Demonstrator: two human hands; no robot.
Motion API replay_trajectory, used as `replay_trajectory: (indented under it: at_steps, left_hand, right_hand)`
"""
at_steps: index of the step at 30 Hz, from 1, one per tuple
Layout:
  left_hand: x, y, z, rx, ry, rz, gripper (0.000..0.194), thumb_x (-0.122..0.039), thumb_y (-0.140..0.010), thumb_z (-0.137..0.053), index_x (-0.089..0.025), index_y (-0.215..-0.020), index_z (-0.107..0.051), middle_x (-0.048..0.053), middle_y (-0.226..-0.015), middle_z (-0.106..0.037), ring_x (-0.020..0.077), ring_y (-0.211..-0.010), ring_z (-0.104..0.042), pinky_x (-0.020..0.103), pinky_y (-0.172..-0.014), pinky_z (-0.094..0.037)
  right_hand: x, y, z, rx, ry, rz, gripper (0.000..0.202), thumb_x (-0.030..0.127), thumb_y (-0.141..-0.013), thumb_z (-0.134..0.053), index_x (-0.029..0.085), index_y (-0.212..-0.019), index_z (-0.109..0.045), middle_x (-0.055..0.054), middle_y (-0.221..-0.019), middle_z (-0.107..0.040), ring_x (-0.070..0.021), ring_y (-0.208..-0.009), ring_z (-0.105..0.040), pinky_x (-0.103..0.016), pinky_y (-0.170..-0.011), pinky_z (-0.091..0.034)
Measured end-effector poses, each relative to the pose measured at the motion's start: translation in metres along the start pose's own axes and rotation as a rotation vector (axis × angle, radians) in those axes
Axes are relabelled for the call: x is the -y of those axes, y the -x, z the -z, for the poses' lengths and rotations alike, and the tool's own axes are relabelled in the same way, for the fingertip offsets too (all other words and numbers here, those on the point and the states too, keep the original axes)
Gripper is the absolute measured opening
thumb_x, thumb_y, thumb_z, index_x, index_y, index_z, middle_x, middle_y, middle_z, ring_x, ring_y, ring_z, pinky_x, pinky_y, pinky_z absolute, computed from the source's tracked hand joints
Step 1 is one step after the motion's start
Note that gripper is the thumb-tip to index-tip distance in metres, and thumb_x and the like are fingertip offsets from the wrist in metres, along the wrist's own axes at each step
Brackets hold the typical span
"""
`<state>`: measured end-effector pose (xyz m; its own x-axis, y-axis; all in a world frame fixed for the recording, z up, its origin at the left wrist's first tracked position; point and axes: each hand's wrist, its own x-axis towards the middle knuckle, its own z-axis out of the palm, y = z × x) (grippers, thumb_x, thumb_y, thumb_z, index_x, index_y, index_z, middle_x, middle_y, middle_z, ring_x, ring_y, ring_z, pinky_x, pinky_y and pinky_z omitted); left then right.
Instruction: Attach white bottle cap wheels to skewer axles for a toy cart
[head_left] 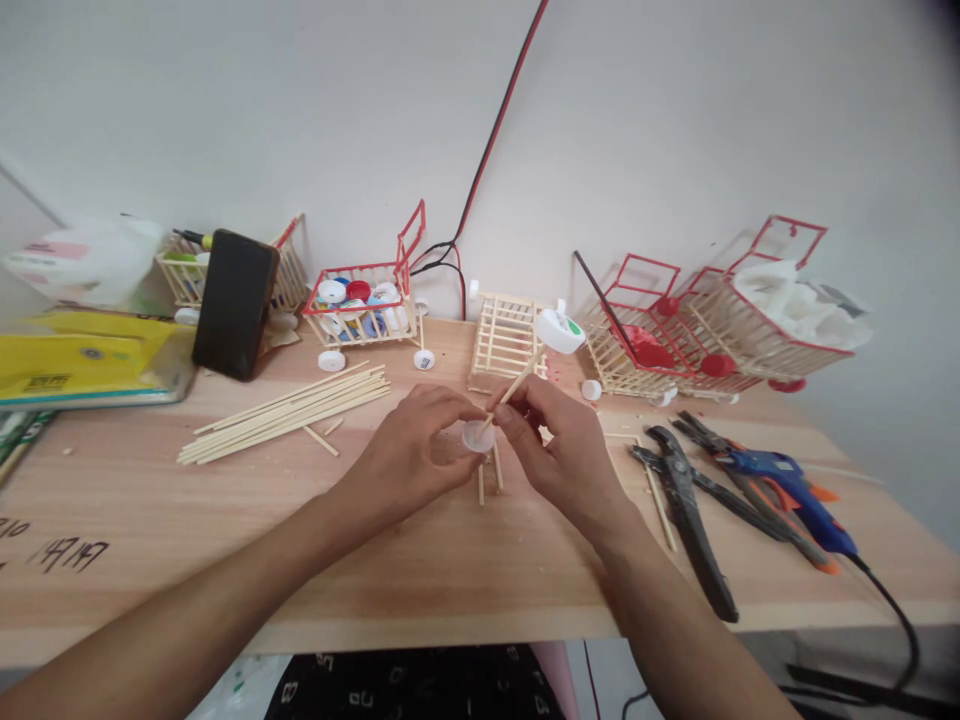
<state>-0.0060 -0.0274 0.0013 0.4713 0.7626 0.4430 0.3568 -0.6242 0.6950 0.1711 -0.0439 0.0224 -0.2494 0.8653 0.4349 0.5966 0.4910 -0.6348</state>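
Observation:
In front of me my left hand (420,440) grips a small white bottle cap (477,436) between thumb and fingers, its hollow side facing up. My right hand (559,440) pinches a thin wooden stick (517,383). The lower end of the stick reaches into the hollow cap. On its upper end sits another white bottle cap (559,330) with a green mark. Short stick pieces (498,470) lie on the table just beneath my hands. Behind them rests a basket frame of sticks (508,335), with white caps at its corners.
Loose sticks (289,412) lie at the left, near a black phone (236,305). A small stick cart (360,310) holds bottle caps. More carts (637,350) stand back right. Cutters (686,520), pliers (750,490) and a blue glue gun (795,490) with a cord lie at the right.

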Motion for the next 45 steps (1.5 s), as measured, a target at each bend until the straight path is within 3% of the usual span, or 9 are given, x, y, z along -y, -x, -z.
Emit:
replay_trajectory:
  at_steps: [32, 45]
  left_hand:
    - [0.0009, 0.0013, -0.0004, 0.013, -0.026, -0.010, 0.024, -0.017, -0.075, -0.065, -0.019, -0.099, -0.062, 0.005, -0.103, -0.067, 0.0206, -0.100, -0.058, 0.038, -0.089, -0.045]
    - [-0.0020, 0.0013, 0.0005, 0.024, -0.012, 0.011, 0.026, -0.017, -0.074, -0.065, -0.020, -0.100, -0.063, 0.005, -0.102, -0.067, 0.0212, -0.099, -0.058, 0.038, -0.088, -0.046]
  right_hand:
    - [0.0007, 0.0003, 0.0040, -0.010, 0.054, 0.039, 0.013, 0.021, -0.091, -0.048, 0.019, -0.079, -0.053, 0.002, -0.068, -0.050, -0.0112, -0.062, -0.045, -0.026, -0.057, -0.033]
    - [-0.0010, 0.0007, -0.0005, 0.000, 0.039, 0.028, 0.010, 0.021, -0.091, -0.048, 0.020, -0.084, -0.056, 0.001, -0.072, -0.055, -0.0125, -0.065, -0.049, -0.026, -0.059, -0.036]
